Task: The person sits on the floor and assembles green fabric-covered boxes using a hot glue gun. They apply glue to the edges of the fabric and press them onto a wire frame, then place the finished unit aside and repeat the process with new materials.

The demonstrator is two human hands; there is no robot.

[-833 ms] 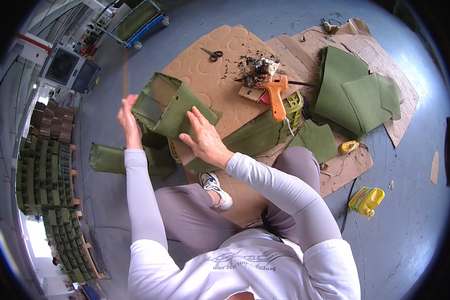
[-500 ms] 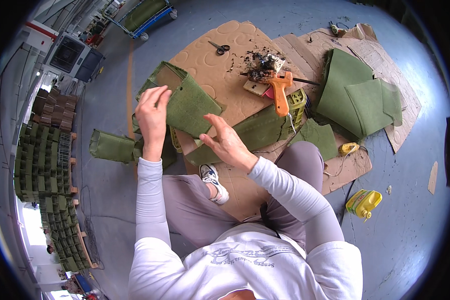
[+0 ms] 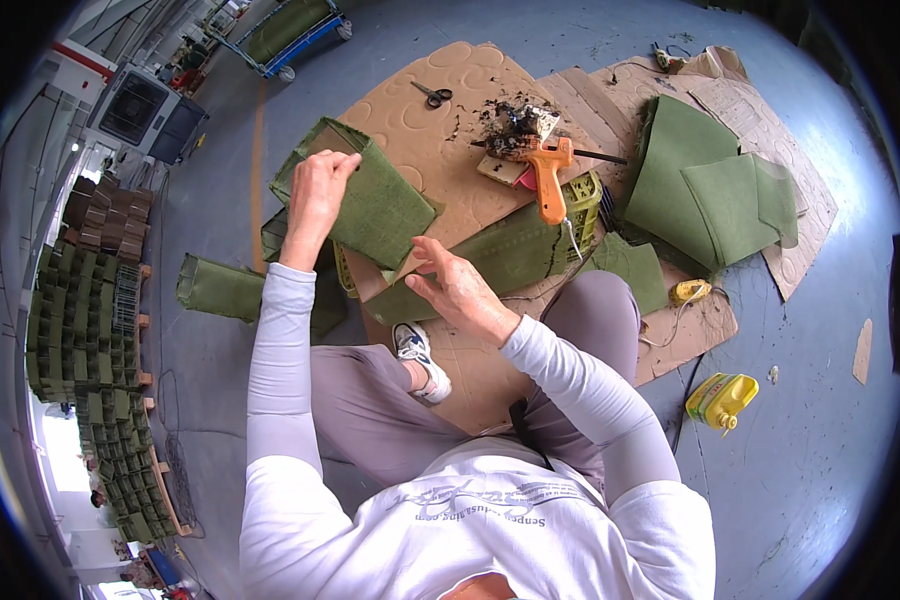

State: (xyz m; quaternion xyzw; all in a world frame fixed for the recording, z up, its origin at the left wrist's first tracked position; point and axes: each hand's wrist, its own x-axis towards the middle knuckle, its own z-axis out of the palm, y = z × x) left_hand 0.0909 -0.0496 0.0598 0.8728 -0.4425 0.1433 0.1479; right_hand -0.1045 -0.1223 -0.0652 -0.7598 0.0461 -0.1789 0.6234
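A green fabric box [image 3: 382,205] with an open end lies tilted on the cardboard, its brownish inside partly showing. Over its upper part is my left hand [image 3: 318,195], fingers pinched together beside a small dark spot; what they hold, if anything, is too small to make out. By the box's lower right corner, my right hand [image 3: 457,287] has thumb and fingers apart, with nothing visible between them. An orange glue gun [image 3: 550,180] rests to the right on a blackened, glue-crusted block [image 3: 503,170]. Beneath the box stretches a long green fabric-covered piece [image 3: 490,272] with a yellow-green plastic crate [image 3: 582,200].
Black scissors [image 3: 433,96] lie on the cardboard sheet [image 3: 400,110]. Green fabric sheets [image 3: 680,185] are piled at right, near a yellow bottle [image 3: 722,402]. Another green fabric box [image 3: 220,287] lies on the floor at left. Stacked green boxes [image 3: 75,330] stand on pallets farther left.
My left hand has turned, its fingers now pinched more tightly and pointing right. My right hand stays near the box's lower corner, its fingers a little more curled. The view has shifted slightly.
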